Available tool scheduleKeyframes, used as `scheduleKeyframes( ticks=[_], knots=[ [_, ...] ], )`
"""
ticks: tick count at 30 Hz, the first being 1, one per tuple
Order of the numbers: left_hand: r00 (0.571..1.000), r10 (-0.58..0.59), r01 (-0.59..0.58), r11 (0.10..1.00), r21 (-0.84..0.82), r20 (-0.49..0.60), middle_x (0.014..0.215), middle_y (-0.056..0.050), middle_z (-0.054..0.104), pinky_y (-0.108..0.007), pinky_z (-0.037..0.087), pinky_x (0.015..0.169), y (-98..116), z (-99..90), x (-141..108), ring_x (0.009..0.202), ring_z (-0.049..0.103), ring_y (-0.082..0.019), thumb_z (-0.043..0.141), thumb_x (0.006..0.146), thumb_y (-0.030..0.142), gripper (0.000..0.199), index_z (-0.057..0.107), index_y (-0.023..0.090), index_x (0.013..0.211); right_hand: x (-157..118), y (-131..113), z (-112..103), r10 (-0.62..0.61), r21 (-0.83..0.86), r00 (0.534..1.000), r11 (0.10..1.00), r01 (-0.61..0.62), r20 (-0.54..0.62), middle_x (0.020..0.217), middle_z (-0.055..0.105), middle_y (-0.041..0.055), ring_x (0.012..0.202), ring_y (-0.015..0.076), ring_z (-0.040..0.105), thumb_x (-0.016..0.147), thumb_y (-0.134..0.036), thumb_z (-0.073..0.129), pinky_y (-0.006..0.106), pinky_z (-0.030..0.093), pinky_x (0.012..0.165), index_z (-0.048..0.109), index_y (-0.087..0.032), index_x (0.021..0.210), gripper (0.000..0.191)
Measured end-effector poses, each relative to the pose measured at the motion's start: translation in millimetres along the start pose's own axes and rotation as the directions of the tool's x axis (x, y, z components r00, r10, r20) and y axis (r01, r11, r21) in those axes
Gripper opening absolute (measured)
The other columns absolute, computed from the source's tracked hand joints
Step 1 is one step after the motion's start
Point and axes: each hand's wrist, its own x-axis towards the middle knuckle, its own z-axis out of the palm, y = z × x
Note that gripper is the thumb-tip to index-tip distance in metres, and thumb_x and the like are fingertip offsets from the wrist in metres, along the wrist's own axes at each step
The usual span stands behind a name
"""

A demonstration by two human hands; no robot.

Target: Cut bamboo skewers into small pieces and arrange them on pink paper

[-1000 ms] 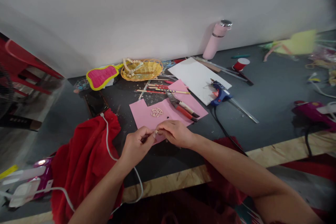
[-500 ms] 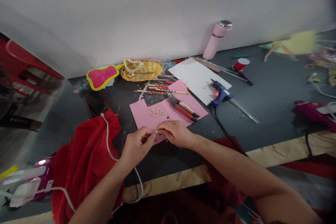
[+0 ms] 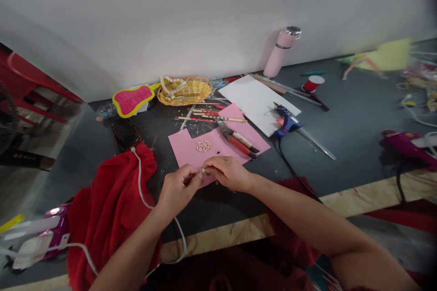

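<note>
Over the near edge of the pink paper [image 3: 178, 142], my left hand [image 3: 178, 190] and my right hand [image 3: 229, 173] meet fingertip to fingertip. Between them is a tiny pale piece [image 3: 203, 171], pinched from both sides; its exact kind is too small to make out. A small heap of similar pale pieces [image 3: 204, 146] lies on the paper just beyond my fingers. To the right of the heap rest pliers with red handles [image 3: 239, 142] and a white-and-black handled tool [image 3: 246, 142]. Several patterned sticks [image 3: 225, 118] lie behind.
A wicker basket [image 3: 201, 91], a pink-and-yellow paddle shape [image 3: 133, 101] and a phone [image 3: 124, 134] are at the left. Rightward are a white board [image 3: 252, 100], a blue glue gun [image 3: 287, 123] with its cord, a thread spool [image 3: 312, 84] and a pink bottle [image 3: 279, 54]. Red cloth [image 3: 112, 200] carries a white cable.
</note>
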Motion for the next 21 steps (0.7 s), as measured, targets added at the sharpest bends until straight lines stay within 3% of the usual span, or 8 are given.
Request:
scheduleKeyframes(
  ticks=[21],
  knots=[
    [0.999, 0.038, -0.038, 0.999, 0.017, -0.013, 0.070, 0.000, 0.069, -0.019, 0.046, 0.057, -2.7, -0.4, -0.6, 0.062, 0.064, -0.011, 0.055, 0.083, 0.029, 0.013, 0.063, 0.019, 0.081, 0.7, -3.8, -1.3, 0.064, 0.045, 0.998, 0.997, -0.065, 0.026, 0.082, 0.068, 0.0036, 0.071, 0.0128, 0.063, 0.090, -0.017, 0.047, 0.022, 0.049, 0.067, 0.059, -0.017, 0.093, 0.012]
  ],
)
